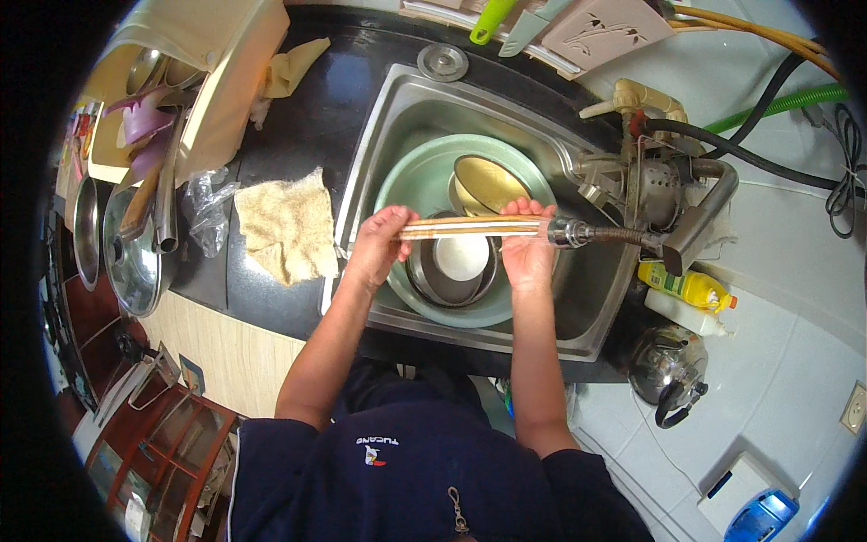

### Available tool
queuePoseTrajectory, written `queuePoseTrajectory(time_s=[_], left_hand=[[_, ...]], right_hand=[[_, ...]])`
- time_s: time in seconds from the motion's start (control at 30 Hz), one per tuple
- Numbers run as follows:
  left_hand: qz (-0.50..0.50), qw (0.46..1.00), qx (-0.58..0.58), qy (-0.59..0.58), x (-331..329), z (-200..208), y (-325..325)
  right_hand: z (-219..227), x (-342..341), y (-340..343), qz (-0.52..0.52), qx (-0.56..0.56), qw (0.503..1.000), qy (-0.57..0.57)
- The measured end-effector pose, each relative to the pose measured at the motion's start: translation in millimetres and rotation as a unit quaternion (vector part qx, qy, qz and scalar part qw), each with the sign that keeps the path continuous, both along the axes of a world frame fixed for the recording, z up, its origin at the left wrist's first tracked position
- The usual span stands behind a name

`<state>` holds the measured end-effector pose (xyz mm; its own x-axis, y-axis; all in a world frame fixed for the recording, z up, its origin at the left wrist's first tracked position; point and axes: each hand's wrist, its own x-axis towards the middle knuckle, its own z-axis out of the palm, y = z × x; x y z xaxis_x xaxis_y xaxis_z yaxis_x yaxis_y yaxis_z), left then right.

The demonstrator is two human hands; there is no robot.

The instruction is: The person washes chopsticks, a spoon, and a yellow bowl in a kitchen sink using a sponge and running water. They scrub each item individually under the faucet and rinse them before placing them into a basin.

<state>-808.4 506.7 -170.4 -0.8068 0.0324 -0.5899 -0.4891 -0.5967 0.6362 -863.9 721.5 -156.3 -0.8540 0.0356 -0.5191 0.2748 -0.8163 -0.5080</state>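
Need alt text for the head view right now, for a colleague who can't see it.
Both hands, left hand and right hand, hold a bundle of chopsticks level over a steel sink, at the faucet's spray head. Below sits a green basin with a steel bowl and a yellow bowl. A beige cloth lies on the dark counter to the left.

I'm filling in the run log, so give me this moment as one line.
left hand: holds chopsticks | right hand: holds other end | under faucet | over green basin in sink
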Motion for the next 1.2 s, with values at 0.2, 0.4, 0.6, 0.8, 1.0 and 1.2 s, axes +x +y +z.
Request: queuePoseTrajectory(time_s=[0.2,0.4,0.6,0.8,1.0,1.2], left_hand=[[0.015,0.996,-0.081,-0.021,-9,3,18],[-0.091,0.966,-0.241,0.020,-32,-15,52],[-0.082,0.995,-0.047,-0.018,-51,-8,77],[0.050,0.995,0.080,-0.027,-48,-14,95],[-0.039,0.996,-0.006,-0.081,-57,-9,104],[-0.136,0.979,-0.153,0.020,-60,-28,111]], right_hand=[[13,7,-5,-0.055,0.138,0.989,-0.013],[13,0,18,-0.003,-0.104,0.993,0.059],[21,-12,45,-0.063,-0.134,0.988,0.037],[45,1,46,-0.052,-0.078,0.993,0.074],[35,6,49,-0.093,0.162,0.980,0.065],[31,-2,56,-0.074,0.089,0.992,0.044]])
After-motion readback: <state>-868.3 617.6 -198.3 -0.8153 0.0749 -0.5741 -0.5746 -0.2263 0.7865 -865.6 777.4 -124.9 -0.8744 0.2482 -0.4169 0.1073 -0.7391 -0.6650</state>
